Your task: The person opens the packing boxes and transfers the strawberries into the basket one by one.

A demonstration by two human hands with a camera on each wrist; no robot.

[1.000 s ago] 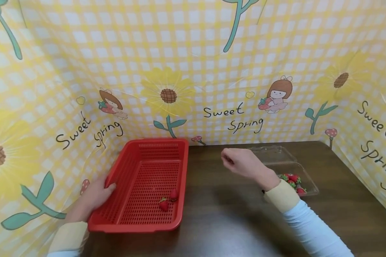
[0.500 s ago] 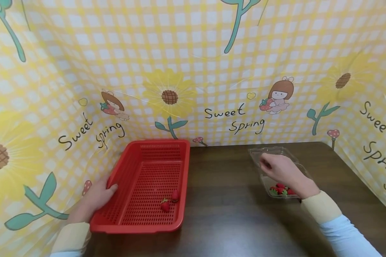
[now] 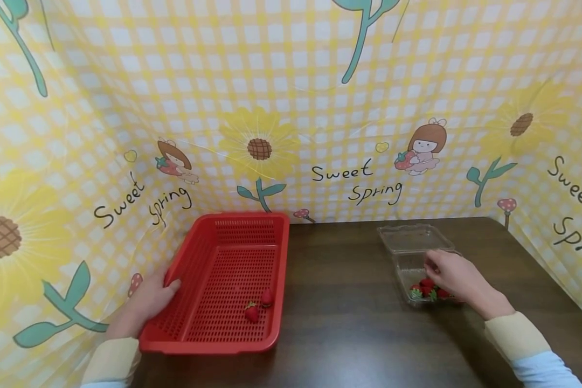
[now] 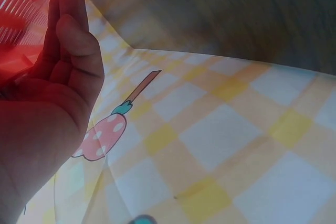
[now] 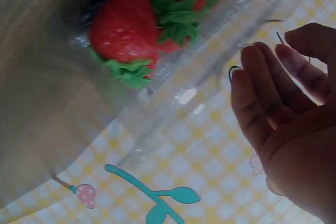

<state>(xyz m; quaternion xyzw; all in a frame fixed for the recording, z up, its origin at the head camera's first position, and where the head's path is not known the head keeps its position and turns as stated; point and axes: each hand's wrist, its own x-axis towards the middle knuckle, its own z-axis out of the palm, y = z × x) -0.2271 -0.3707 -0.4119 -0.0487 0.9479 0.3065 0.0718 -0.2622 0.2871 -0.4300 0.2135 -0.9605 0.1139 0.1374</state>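
Left hand (image 3: pixel 149 297) grasps the red basket (image 3: pixel 208 347) by its left rim; right hand (image 3: pixel 458 276) (grip loose) is near strawberries (image 3: pixel 425 289) in a clear container (image 3: pixel 410 263) at right.

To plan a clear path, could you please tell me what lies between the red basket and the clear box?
Nothing: the head view shows only bare brown table between the red basket and the clear box.

Two strawberries (image 3: pixel 251 312) lie in my basket (image 3: pixel 228 275), left; other strawberries (image 3: pixel 427 284) sit in the clamshell box (image 3: pixel 409 265), right.
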